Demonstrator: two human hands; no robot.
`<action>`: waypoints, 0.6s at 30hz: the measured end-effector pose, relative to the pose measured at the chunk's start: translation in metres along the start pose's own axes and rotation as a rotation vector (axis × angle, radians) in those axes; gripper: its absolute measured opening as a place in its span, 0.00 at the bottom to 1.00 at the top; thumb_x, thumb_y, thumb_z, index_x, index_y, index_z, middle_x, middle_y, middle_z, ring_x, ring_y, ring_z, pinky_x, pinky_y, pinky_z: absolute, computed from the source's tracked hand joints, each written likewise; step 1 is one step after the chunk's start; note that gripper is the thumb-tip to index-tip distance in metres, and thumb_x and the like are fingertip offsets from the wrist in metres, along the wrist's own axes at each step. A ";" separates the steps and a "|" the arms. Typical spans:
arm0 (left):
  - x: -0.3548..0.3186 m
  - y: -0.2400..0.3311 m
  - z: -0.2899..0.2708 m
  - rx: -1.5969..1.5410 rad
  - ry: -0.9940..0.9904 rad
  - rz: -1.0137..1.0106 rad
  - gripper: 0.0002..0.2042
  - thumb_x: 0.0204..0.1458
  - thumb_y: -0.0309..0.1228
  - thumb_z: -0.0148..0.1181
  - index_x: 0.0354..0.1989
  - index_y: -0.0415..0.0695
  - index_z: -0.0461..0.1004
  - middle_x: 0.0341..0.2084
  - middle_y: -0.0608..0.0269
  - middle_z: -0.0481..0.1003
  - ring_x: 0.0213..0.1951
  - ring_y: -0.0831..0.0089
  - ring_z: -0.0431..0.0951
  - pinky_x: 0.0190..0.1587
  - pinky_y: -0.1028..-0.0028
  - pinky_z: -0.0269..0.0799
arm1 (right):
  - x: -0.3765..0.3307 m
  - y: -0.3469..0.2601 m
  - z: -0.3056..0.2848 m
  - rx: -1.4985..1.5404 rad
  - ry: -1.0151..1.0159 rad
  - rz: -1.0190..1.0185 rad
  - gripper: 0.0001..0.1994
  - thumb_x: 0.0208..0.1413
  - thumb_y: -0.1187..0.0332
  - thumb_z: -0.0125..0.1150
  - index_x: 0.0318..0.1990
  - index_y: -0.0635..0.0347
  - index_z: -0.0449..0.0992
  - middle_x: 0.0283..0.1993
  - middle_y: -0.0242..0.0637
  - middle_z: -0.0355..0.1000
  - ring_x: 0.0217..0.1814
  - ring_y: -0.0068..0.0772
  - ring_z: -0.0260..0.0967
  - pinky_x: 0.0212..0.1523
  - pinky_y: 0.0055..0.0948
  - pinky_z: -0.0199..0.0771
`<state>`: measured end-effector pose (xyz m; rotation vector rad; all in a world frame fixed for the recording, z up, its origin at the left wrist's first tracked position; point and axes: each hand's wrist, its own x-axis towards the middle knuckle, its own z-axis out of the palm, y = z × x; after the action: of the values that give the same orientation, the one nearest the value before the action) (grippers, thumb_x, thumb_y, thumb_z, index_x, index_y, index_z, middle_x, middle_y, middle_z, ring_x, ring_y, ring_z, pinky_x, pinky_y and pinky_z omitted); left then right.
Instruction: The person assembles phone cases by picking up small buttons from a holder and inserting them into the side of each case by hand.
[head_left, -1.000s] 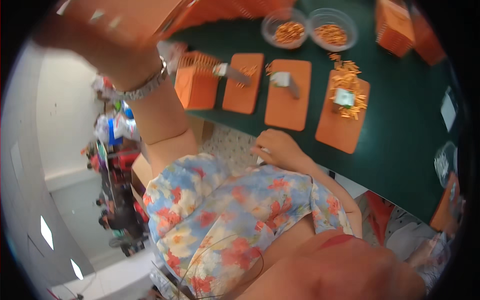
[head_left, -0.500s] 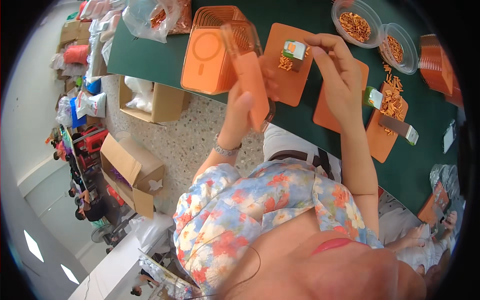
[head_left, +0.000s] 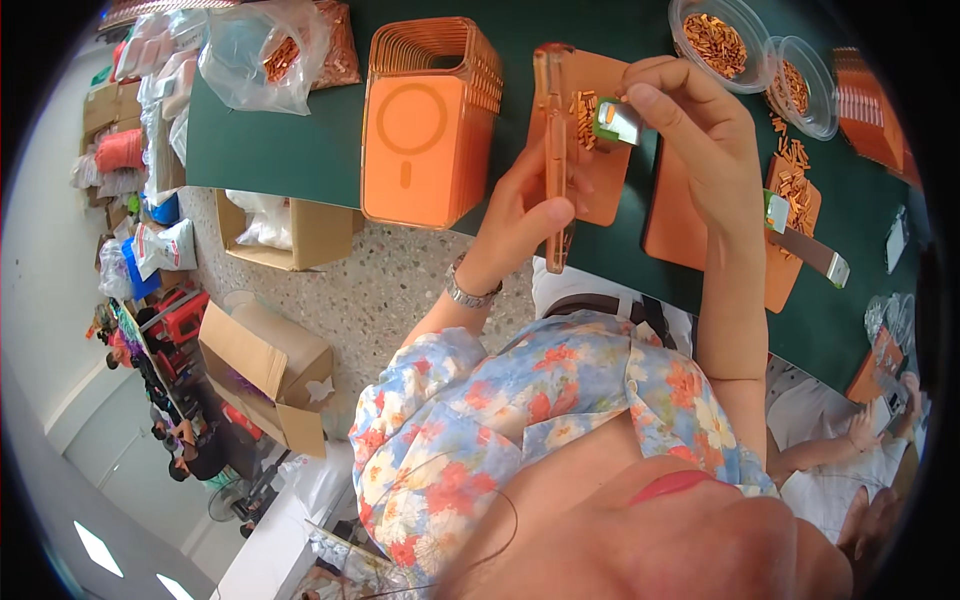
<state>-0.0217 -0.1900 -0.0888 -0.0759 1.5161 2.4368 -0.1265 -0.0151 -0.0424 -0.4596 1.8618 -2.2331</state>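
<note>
My left hand (head_left: 525,210) grips an orange phone case (head_left: 556,170) with clear edges, held upright and seen edge-on. The thumb lies on its near side, the fingers behind it. My right hand (head_left: 700,125) is closed in a pinch at a small green-and-silver metal-tipped tool (head_left: 618,121); whatever is between the fingertips is too small to make out. This tool rests over an orange board (head_left: 600,190), partly hidden by the case. Small orange sticks (head_left: 583,115) are heaped beside the tool.
A stack of orange phone cases (head_left: 410,150) stands at the left. Clear tubs (head_left: 715,48) of orange pieces sit far right. Another board (head_left: 675,215) and a second tool (head_left: 810,250) lie right. A plastic bag (head_left: 262,60) is at the back left; a co-worker's hand (head_left: 865,430) shows lower right.
My left hand has moved right and turned the phone case from a slanted view of its orange face to edge-on. My right hand stays pinched by the tool. The whole view has shifted slightly.
</note>
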 end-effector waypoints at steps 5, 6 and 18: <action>0.001 -0.005 0.000 0.078 -0.026 -0.006 0.40 0.49 0.38 0.62 0.68 0.39 0.50 0.52 0.61 0.66 0.45 0.76 0.71 0.48 0.74 0.70 | 0.005 -0.018 0.000 -0.283 -0.217 0.024 0.05 0.62 0.73 0.53 0.36 0.66 0.70 0.35 0.29 0.66 0.35 0.17 0.61 0.37 0.18 0.62; 0.002 -0.005 0.001 0.066 -0.031 -0.014 0.40 0.49 0.38 0.63 0.69 0.39 0.49 0.52 0.61 0.66 0.45 0.76 0.71 0.48 0.74 0.70 | 0.005 -0.022 0.000 -0.283 -0.213 0.025 0.05 0.62 0.73 0.53 0.36 0.66 0.70 0.35 0.29 0.66 0.35 0.17 0.61 0.37 0.18 0.62; 0.015 -0.018 0.029 0.046 -0.091 0.016 0.41 0.49 0.37 0.63 0.69 0.39 0.46 0.53 0.59 0.65 0.45 0.75 0.71 0.47 0.74 0.71 | -0.006 -0.038 -0.040 -0.386 -0.296 0.148 0.05 0.60 0.73 0.56 0.34 0.66 0.68 0.32 0.29 0.63 0.33 0.15 0.59 0.35 0.16 0.61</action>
<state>-0.0287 -0.1538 -0.0940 0.0554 1.5385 2.3819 -0.1336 0.0306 -0.0125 -0.6488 2.0819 -1.6109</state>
